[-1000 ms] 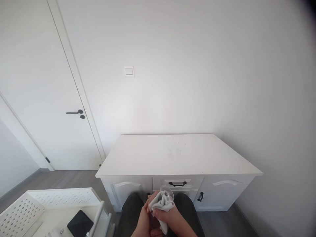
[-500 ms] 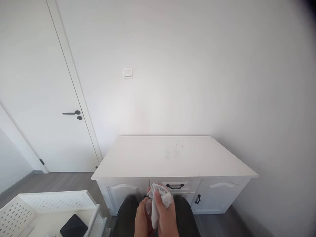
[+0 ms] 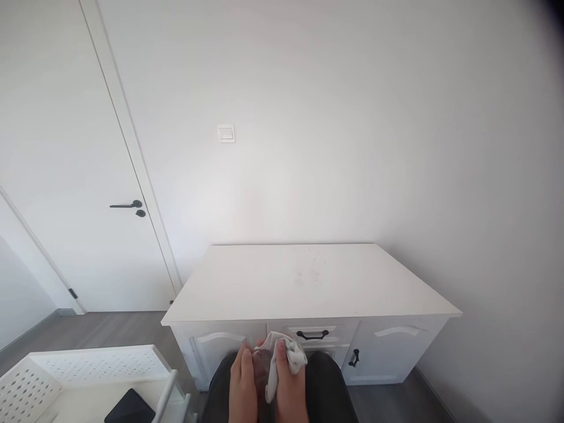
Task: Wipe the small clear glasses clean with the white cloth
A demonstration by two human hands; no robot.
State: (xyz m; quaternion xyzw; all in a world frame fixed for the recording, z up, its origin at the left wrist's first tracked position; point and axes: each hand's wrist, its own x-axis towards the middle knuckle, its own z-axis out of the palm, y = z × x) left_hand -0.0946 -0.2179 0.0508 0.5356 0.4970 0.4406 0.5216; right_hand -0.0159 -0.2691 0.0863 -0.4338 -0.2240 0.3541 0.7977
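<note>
At the bottom middle of the head view, over my lap, my right hand (image 3: 291,389) grips a crumpled white cloth (image 3: 294,353), its thumb pressed on top and a fold hanging down toward the left. My left hand (image 3: 243,385) is curled round the left side of a clear, see-through object (image 3: 261,365), whose exact kind I cannot make out. The cloth lies against the right side of this object. Part of the object is hidden behind my fingers and the cloth.
A white cabinet (image 3: 255,288) with black handles and grey smudges on its top stands ahead against the wall. At lower left is a white perforated cart tray (image 3: 99,355) holding a black phone-like object (image 3: 130,406). A door (image 3: 88,235) is at left.
My left hand has moved a little left, away from the right hand, so more of the clear object shows between them. The cloth is still in my right hand. The view has shifted slightly.
</note>
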